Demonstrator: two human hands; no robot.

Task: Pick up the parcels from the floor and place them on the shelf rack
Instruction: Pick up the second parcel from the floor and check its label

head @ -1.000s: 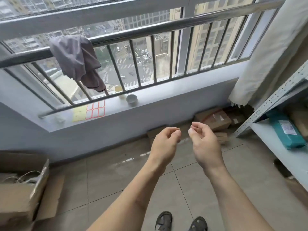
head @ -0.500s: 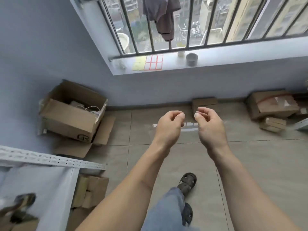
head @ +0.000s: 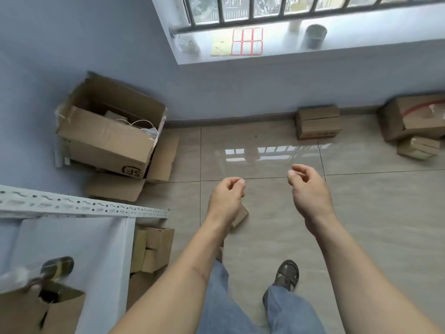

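Observation:
My left hand (head: 226, 196) and my right hand (head: 309, 189) hang over the tiled floor with fingers loosely curled and nothing in them. A small brown parcel (head: 239, 216) lies on the floor just under my left wrist, mostly hidden by it. Another closed cardboard parcel (head: 317, 121) sits against the far wall. A larger parcel (head: 416, 116) with red tape and a small one (head: 419, 148) in front of it lie at the right edge. The white metal shelf rack (head: 84, 208) stands at the lower left.
A big open carton (head: 108, 136) with cables leans in the left corner on flattened cardboard (head: 115, 186). More cardboard boxes (head: 154, 249) sit beside the rack's post. A cup (head: 315, 36) and sticker sheets (head: 246, 41) rest on the window sill. My sandalled foot (head: 287, 273) stands on the tiles.
The view has swung left and downward, from the window to the floor and the left rack. My hands have moved apart and dropped lower. A small parcel now shows under my left wrist.

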